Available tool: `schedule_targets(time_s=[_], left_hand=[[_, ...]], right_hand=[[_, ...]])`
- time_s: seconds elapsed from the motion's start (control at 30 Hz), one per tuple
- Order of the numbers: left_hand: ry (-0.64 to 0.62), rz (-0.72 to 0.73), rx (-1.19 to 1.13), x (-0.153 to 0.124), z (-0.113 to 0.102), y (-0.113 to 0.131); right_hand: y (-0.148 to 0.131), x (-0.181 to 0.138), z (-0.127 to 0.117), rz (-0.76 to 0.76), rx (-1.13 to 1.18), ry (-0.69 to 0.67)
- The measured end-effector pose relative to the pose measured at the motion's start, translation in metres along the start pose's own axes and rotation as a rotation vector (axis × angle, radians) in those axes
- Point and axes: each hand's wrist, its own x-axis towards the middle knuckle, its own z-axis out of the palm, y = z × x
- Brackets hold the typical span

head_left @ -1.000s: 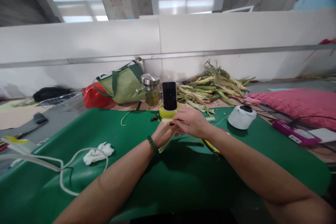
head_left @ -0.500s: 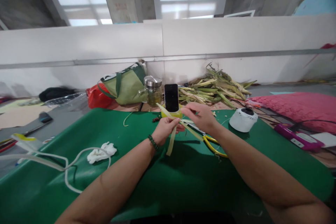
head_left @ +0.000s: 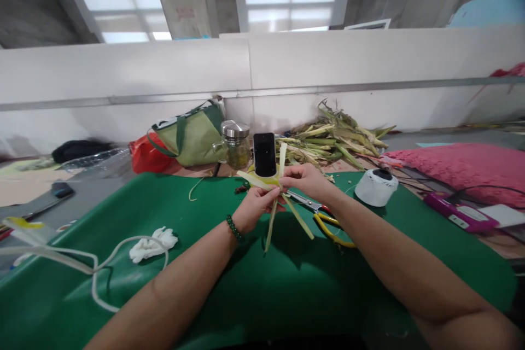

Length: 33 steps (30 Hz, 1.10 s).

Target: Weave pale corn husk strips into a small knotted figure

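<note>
Both hands meet above the green table cover (head_left: 287, 284), holding pale yellow-green leaf strips (head_left: 273, 213) that cross each other. My left hand (head_left: 254, 208), with a green bead bracelet at its wrist, is closed around the crossing point; strip ends hang below it. My right hand (head_left: 305, 180) pinches a strip that stands upright in front of the black phone (head_left: 264, 154). Yellow-handled scissors (head_left: 328, 221) lie on the cover just under my right forearm.
A glass jar with a metal lid (head_left: 235, 145), a green bag (head_left: 191, 134) and a heap of corn husks (head_left: 336, 136) sit at the back. A white thread spool (head_left: 376, 187) stands at the right, near a pink cushion (head_left: 463, 167). White cloth (head_left: 152, 243) and a white cord (head_left: 94, 279) lie left.
The hands were pressed together over the strips; they have since spread the strips into a cross, and my right hand has raised one strip upright.
</note>
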Motion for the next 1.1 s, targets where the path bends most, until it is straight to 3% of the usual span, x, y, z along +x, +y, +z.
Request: schedule_targets(time_s=[0.13,0.3,0.4,0.6,0.67,0.77,0.87,0.97,1.1], left_hand=[[-0.001,0.048,0.016,-0.001,0.000,0.001],[-0.019,0.069,0.109,-0.006,0.004,0.006],[0.018,0.090,0.142,-0.006,0.003,0.008],[0.312,0.177,0.053,0.005,-0.009,0.006],[0.394,0.203,0.020,0.009,-0.012,0.005],[0.477,0.265,0.019,0.012,-0.013,0.004],[0.529,0.348,0.056,0.013,-0.014,0.003],[0.516,0.322,0.023,0.015,-0.014,0.002],[0.374,0.188,-0.162,0.013,-0.010,0.001]], right_hand=[[-0.002,-0.001,0.001,0.010,0.082,0.012],[0.000,0.000,0.005,-0.025,0.006,-0.035],[0.000,0.002,0.002,-0.047,0.010,0.007],[-0.013,-0.008,-0.010,-0.262,-0.121,0.373],[-0.021,-0.017,-0.006,-0.325,-0.160,0.309],[-0.031,-0.028,0.005,-0.354,-0.316,-0.025],[-0.035,-0.033,0.014,-0.573,-0.538,0.212],[-0.032,-0.033,0.018,-0.672,-0.648,0.338],[-0.017,-0.025,0.020,-0.509,-0.831,0.261]])
